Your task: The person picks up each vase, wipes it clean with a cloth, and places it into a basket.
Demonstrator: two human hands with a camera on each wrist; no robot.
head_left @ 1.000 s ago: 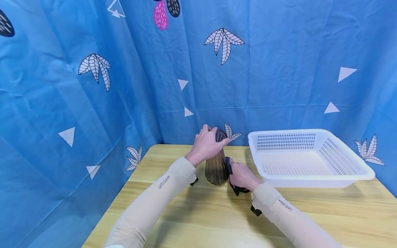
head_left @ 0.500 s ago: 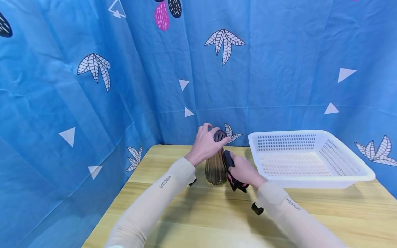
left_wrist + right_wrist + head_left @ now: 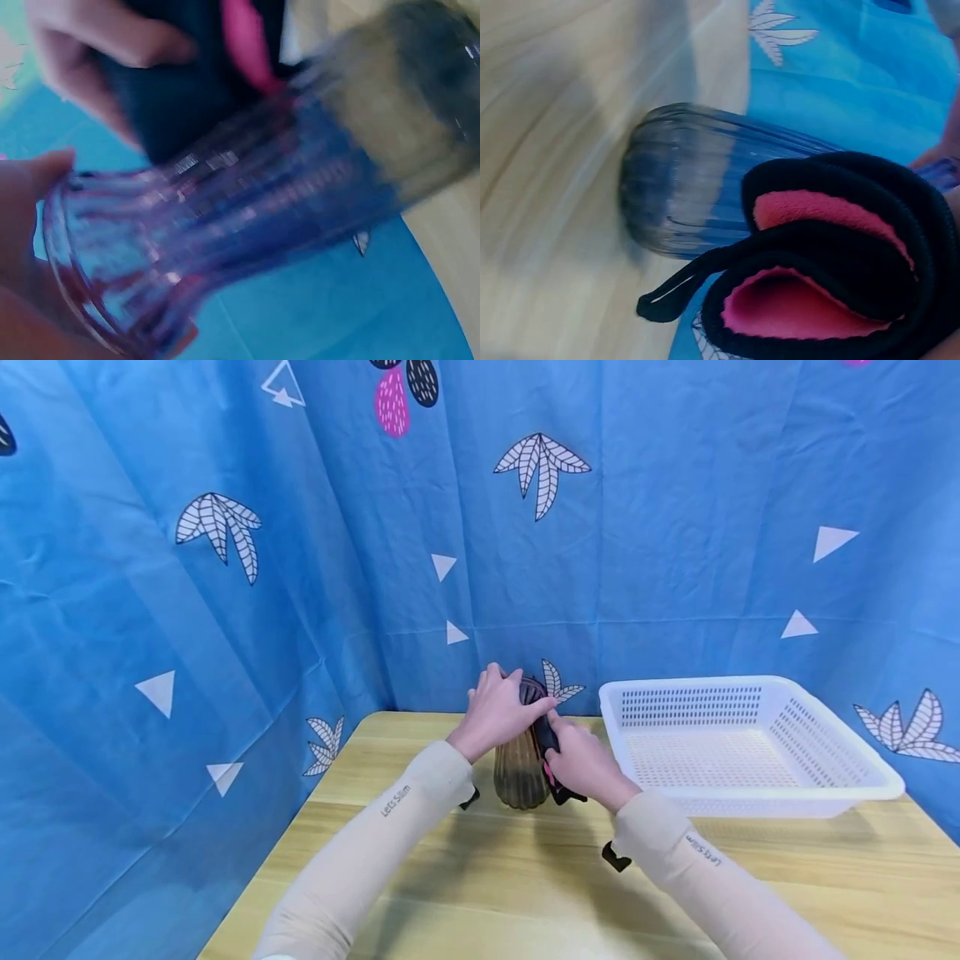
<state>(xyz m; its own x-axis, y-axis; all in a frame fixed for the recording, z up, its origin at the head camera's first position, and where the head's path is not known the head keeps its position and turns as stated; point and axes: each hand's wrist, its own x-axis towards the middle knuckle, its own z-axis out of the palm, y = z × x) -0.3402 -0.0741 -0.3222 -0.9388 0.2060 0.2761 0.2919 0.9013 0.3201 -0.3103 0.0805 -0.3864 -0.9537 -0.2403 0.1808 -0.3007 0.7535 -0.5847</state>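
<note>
A ribbed, tinted glass vase (image 3: 519,775) stands on the table, narrower below its flared mouth. My left hand (image 3: 497,712) grips it at the rim, with fingers and thumb spread around the mouth. In my right hand (image 3: 588,766) is a folded cloth (image 3: 855,262), black outside and pink inside, with a small hanging loop. The cloth lies against the right side of the vase, as the left wrist view also shows, where the fingers curl over its dark fabric. The hand hides much of the cloth in the head view.
A white perforated plastic basket (image 3: 750,793) sits to the right of the hands. Behind the wooden table (image 3: 480,893) and along its left side hangs a blue patterned curtain (image 3: 675,568).
My right hand has shifted upward along the side of the vase, carrying the cloth closer to the rim. The left hand and the vase have stayed nearly in place.
</note>
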